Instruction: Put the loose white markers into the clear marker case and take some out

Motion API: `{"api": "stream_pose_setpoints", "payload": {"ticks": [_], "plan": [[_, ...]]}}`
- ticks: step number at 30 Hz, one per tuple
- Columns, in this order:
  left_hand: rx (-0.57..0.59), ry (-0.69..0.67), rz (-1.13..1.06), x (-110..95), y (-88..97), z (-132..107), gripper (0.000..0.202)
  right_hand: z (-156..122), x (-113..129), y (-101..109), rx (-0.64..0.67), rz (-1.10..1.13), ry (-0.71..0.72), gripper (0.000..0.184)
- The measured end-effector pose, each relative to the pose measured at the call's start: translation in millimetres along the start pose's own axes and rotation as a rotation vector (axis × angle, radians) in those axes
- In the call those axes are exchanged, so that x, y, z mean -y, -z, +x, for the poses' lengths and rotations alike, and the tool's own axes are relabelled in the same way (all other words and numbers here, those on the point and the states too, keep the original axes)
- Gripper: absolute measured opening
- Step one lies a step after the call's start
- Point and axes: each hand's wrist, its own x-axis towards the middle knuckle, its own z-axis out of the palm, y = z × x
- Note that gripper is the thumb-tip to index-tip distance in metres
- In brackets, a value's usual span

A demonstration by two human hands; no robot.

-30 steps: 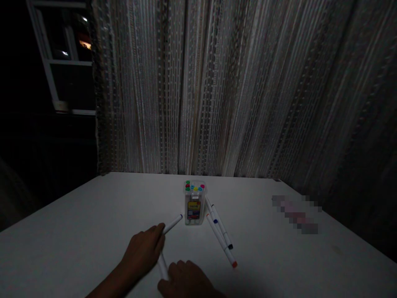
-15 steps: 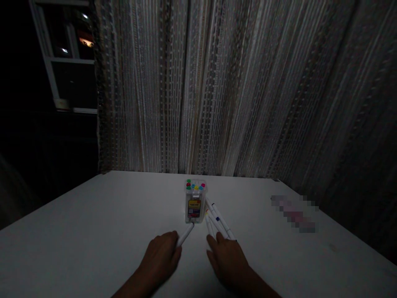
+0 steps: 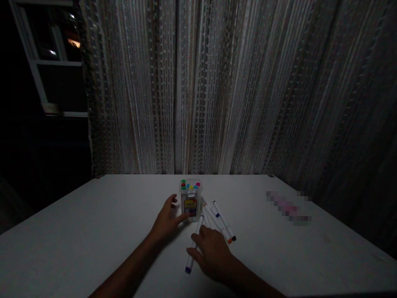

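A dim room is seen from above the hands. The far side is filled by a striped curtain, and a dark window is seen at the far left. A broad white desk is spread across the near half. Near its middle, a clear marker box is stood upright, with coloured caps packed inside at the top. The left hand is curled loosely around the left side of the box, the fingers parted and the thumb laid against the box's near face. Just right of the box, loose markers are fanned out on the desk, slanting toward the near right. The right hand is laid palm down over the near ends of some of them, its fingers kept close together. A purple-tipped marker is seen partly under that hand, running from the box's foot toward the near left. A blurred patch is seen on the desk at the right.
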Motion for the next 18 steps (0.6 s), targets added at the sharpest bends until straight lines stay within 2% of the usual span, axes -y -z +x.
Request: {"api": "stream_pose_setpoints", "payload": {"ticks": [2,4,6,11,15,17,18], "plan": [[0.09,-0.05,-0.241,3,-3.3,15,0.073,7,0,-3,-0.011,-0.019,-0.044,0.035],[0.209,-0.081,-0.363,3,-8.0,27,0.069,17,-5,-5,-0.032,-0.036,-0.102,0.034],[0.254,-0.093,-0.378,3,-9.8,33,0.064,27,-13,-6,-0.06,-0.053,-0.133,0.032],[0.207,-0.014,-0.423,16,-0.2,37,0.065,43,-33,0,-0.091,-0.08,-0.127,0.028],[0.227,0.01,-0.416,23,17.6,37,0.065,44,-54,13,-0.167,-0.057,-0.179,0.031],[0.156,-0.036,-0.333,18,31.1,35,0.07,44,-68,19,-0.179,-0.077,-0.259,0.031],[0.061,-0.083,-0.281,13,38.1,31,0.069,44,-76,21,-0.169,-0.093,-0.299,0.031]]}}
